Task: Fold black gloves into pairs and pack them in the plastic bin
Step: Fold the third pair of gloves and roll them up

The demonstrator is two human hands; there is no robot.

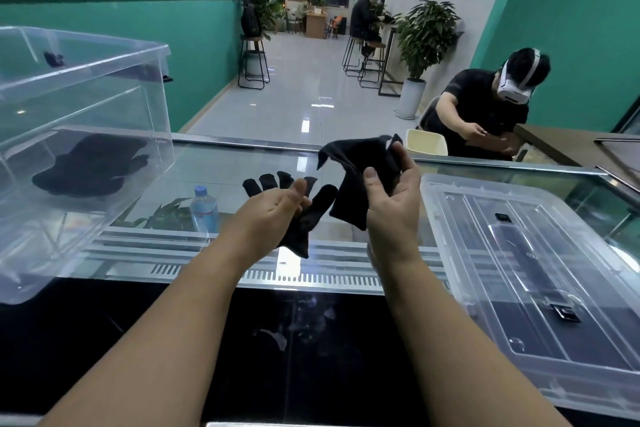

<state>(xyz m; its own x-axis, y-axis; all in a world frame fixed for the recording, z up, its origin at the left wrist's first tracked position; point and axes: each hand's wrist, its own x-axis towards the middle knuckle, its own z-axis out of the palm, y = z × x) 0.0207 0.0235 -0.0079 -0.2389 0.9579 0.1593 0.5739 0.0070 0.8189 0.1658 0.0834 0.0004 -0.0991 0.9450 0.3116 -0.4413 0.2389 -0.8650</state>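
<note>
Head view: left hand (pixel 277 204) is pinching one limp glove (pixel 304 215), right hand (pixel 391 191) gripping another floppy glove (pixel 360 163), probably mid-fold; soft, light, best taken by the cuffs.

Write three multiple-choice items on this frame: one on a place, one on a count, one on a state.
1. Where is the bin?
A. on the person's left
B. on their right
C. on the floor

2. How many gloves are in the hands?
A. none
B. one
C. two

3. What state is the bin in?
A. closed
B. open, holding black gloves
C. open, empty

Key: 1 A, it stands left of the arms. 2 C, left hand holds one glove, right hand another. 3 B, lid lies apart; packed gloves show inside.
</note>
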